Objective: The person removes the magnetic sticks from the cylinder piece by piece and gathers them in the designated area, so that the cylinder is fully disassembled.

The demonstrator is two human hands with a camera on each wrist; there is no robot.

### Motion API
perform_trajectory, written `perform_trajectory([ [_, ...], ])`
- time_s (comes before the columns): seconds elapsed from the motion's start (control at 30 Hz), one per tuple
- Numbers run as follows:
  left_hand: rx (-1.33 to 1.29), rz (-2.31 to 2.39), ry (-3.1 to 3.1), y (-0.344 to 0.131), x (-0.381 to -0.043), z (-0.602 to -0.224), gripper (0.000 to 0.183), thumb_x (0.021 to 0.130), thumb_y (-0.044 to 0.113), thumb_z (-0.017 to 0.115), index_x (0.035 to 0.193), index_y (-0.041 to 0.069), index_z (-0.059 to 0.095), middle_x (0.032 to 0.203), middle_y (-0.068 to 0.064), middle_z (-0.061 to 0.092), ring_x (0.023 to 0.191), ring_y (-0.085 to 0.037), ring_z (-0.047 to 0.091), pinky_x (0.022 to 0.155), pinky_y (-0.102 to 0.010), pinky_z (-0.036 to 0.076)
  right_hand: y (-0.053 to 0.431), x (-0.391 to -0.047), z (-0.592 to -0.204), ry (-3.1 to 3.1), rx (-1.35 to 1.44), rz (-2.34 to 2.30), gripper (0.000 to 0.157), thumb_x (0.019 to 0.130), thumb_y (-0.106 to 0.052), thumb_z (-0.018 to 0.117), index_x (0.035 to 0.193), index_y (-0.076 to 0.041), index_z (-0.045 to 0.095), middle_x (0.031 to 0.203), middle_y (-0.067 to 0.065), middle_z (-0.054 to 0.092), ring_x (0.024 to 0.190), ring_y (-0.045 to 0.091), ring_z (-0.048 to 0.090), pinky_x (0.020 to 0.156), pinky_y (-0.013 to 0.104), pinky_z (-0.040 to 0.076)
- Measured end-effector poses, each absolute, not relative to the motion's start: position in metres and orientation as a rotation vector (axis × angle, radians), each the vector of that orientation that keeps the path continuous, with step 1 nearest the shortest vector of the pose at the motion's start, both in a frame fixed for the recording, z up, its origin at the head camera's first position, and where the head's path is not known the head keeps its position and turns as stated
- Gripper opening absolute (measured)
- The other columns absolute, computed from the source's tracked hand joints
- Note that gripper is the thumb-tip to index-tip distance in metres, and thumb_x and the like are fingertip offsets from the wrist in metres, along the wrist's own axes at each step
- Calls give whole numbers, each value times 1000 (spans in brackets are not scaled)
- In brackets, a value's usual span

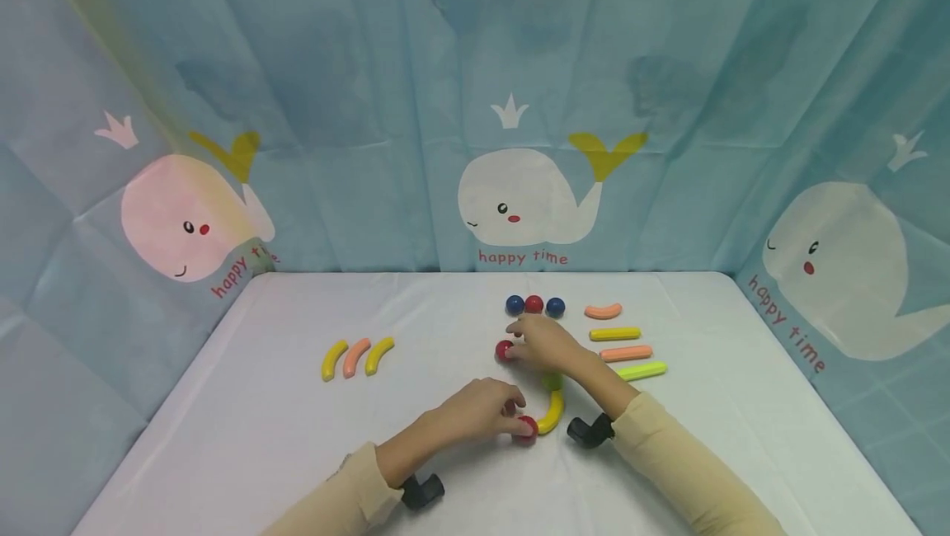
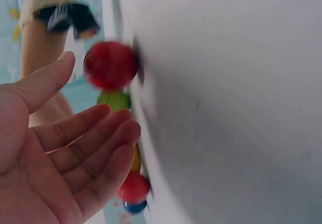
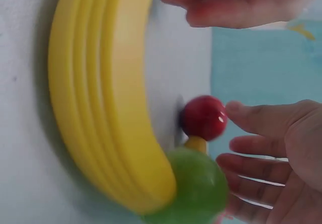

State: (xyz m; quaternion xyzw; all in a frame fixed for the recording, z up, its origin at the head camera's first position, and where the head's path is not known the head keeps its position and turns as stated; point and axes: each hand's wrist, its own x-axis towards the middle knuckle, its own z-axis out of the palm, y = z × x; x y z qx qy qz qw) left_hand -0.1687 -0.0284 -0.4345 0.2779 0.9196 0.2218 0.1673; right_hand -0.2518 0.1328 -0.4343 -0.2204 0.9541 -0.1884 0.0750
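Observation:
In the head view my left hand [image 1: 475, 411] is beside a red ball [image 1: 526, 429], with the thumb right at it. The left wrist view shows that hand's fingers loosely extended, the red ball [image 2: 110, 65] just past the fingertips. From the ball a curved yellow stick [image 1: 552, 412] runs to a green ball [image 1: 552, 380]. My right hand [image 1: 549, 345] reaches over the table to another red ball [image 1: 505, 350]. In the right wrist view its thumb tip meets that red ball [image 3: 204, 117], fingers spread. A short bit of yellow stick [image 3: 196, 143] shows between the red and green balls.
Two blue balls [image 1: 515, 305] flank a red ball [image 1: 533, 304] behind my right hand. To the right lie a short curved pink stick [image 1: 604, 312] and straight sticks in yellow [image 1: 614, 334], pink [image 1: 626, 353] and lime [image 1: 642, 371]. Three curved sticks [image 1: 356, 357] lie at left.

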Motion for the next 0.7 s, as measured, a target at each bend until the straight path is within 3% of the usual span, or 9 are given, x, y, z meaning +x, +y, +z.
perform_trajectory([
  [0.3,577,846,2691,-51,-216,-428,27,88,29,72,107,11,71,94,0,71,80,-11,60,68,-24,51,152,-252,-436,2822,-483,-627,32,88,-25,72,114,-7,71,99,6,70,81,15,58,72,27,55],
  [0.53,460,878,2734,-44,-246,-439,32,89,25,71,116,8,68,110,-8,70,94,-20,65,81,-33,57,154,-253,-443,2764,-446,-632,29,87,-21,72,111,-5,72,94,6,71,74,14,57,71,26,55],
  [0.7,496,816,2744,-30,-255,-446,36,86,23,74,118,8,68,107,-7,70,89,-17,62,81,-30,55,152,-253,-443,2763,-430,-608,24,88,-18,71,108,-5,73,98,7,73,76,14,58,77,30,57],
])
